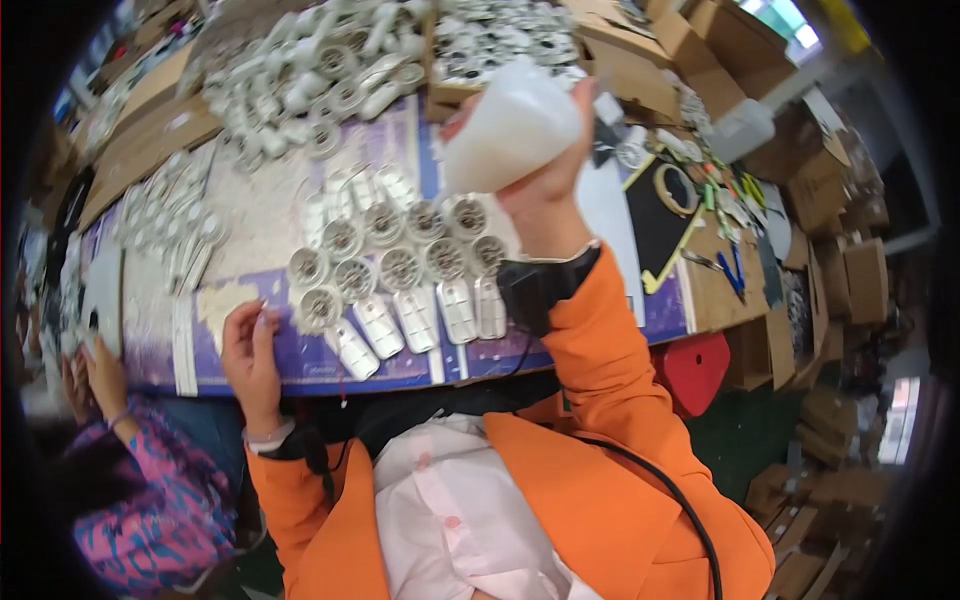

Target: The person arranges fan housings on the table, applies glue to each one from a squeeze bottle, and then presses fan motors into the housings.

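My right hand (545, 190) is raised over the table, its fingers wrapped round a translucent white plastic bottle (520, 125). The bottle is tilted, and its far end hides part of the hand. Below and left of it stand several white plastic housings with round cups (400, 268), whose insides hold small parts too fine to make out. Their flat white handles (417, 320) point toward me. My left hand (252, 350) rests by the table's front edge, left of these housings, fingers loosely bent and apart with nothing visible in them.
A heap of white housings (320, 75) lies at the back, beside a carton of small parts (500, 45). Pliers (735, 270), tape (676, 190) and a black mat (655, 215) are at right. At left a co-worker's hands (100, 380) work near more white pieces (180, 220).
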The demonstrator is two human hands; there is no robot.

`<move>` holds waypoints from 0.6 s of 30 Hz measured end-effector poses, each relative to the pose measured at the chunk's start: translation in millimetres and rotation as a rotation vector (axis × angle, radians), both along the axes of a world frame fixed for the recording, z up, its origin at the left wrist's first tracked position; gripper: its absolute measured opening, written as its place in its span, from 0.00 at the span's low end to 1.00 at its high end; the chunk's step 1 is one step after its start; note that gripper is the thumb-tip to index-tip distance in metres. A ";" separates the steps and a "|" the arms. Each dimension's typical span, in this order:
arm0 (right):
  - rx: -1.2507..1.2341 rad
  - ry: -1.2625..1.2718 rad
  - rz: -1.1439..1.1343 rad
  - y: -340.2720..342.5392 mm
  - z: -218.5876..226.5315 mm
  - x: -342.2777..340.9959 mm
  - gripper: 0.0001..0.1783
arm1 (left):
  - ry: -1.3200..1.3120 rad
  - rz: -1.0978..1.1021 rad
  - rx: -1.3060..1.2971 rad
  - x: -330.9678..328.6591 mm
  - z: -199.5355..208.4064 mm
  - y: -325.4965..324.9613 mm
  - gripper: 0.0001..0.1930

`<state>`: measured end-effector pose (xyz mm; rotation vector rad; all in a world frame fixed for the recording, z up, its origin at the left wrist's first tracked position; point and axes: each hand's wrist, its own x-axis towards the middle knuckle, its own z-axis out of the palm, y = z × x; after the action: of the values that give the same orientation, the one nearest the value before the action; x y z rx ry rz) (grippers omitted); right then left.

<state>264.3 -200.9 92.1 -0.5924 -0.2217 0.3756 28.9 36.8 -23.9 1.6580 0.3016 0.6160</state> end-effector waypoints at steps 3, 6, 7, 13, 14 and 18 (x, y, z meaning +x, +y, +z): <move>0.028 0.013 0.012 11.6 -6.0 5.3 0.46 | 0.047 0.084 0.005 -8.1 -4.1 7.3 0.10; 0.040 0.005 0.032 6.6 -3.3 3.4 0.46 | 0.023 0.054 0.010 -7.2 -5.0 7.3 0.10; 0.053 0.009 0.062 3.9 -1.7 3.3 0.46 | -0.005 0.034 0.012 -3.6 -4.8 8.5 0.10; 0.047 0.118 0.059 27.1 -14.8 0.3 0.43 | 0.109 0.072 0.047 -23.6 -19.5 30.9 0.11; 0.051 0.120 0.049 23.4 -15.6 0.2 0.43 | 0.111 0.061 0.051 -21.3 -17.5 29.1 0.11; 0.159 0.011 0.015 32.7 -40.2 19.1 0.42 | 0.104 0.133 0.002 -21.9 -10.5 20.3 0.10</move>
<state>283.3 -168.2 51.9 -0.4322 -0.2434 0.3720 7.0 57.1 -34.5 1.6845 0.4900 0.6300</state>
